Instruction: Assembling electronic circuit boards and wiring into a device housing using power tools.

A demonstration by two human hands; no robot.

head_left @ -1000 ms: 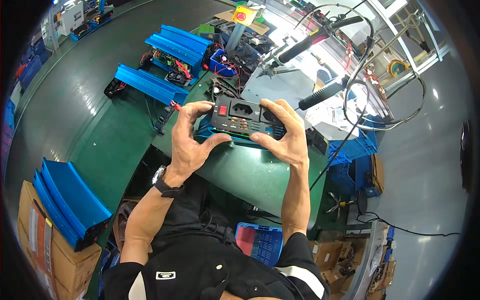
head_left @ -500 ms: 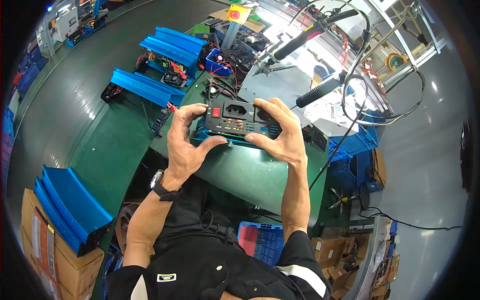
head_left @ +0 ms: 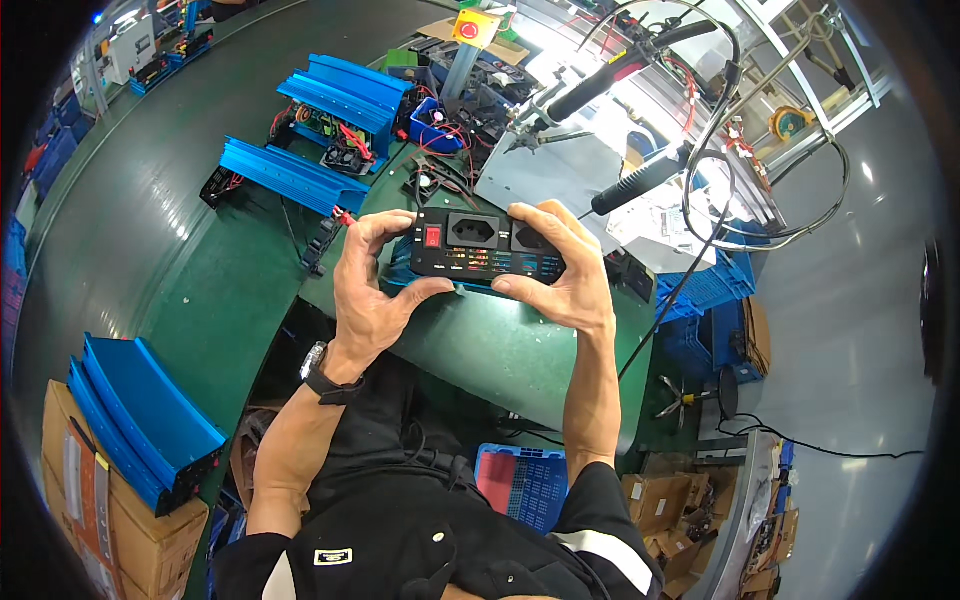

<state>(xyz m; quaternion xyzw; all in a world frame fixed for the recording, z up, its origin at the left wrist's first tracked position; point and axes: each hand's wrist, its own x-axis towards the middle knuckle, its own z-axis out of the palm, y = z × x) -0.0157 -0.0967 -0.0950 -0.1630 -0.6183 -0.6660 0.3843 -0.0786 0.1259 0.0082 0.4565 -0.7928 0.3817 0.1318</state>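
Between my two hands is a power inverter with a black end panel (head_left: pixel 480 261), which carries a red rocker switch (head_left: pixel 432 237), black sockets (head_left: pixel 472 230) and rows of slots. A strip of its blue casing (head_left: pixel 402 272) shows at the left and below the panel. My left hand (head_left: pixel 368 285) is curved round the panel's left end, fingers at the top corner and thumb along the lower edge. Closed on the right end, my right hand (head_left: pixel 565 265) has its fingers over the top edge and its thumb at the lower edge, partly covering the second socket.
Blue inverter housings (head_left: pixel 290 175) with wires and fans lie on the green bench (head_left: pixel 480 350) at the left. More blue housings (head_left: pixel 150 410) rest on a carton (head_left: pixel 150 545). Black-handled tools (head_left: pixel 640 182) hang at the right, with cables. Behind stands a blue parts bin (head_left: pixel 437 128).
The black panel has tilted so its face shows more fully, and its lower edge sits a little lower. Both hands stay nearly in place around it.
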